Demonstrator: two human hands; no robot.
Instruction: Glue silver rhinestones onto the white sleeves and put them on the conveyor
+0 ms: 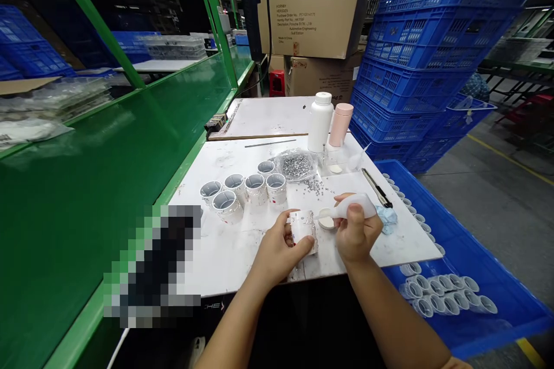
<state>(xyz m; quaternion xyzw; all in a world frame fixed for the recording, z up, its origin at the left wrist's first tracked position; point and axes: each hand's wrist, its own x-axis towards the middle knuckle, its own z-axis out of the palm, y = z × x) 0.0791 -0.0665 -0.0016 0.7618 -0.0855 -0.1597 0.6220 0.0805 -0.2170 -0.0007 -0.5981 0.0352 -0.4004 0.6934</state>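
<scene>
My left hand [277, 251] is wrapped around a white cup [303, 229] with small bits on its side, held tilted over the table's front edge. My right hand [357, 236] squeezes a white glue bottle [355, 206], its narrow nozzle pointing left at the cup's wall. Behind the nozzle a small round dish [326, 219] holds something pale. Several similar cups [227, 207], grey inside, stand upright to the left. Beyond my hands lies a clear plastic bag [296, 165] full of small silvery pieces, some of them scattered [317, 187] on the table.
On the white table [208, 265] are a white bottle [321, 124], a pink bottle [340, 125], a thin rod [270, 143], a cutter knife [377, 188] and a blue crumpled cloth [386, 219]. A blue bin [485, 265] with more cups and stacked blue crates [428, 40] stand right; a green conveyor [130, 144] runs left.
</scene>
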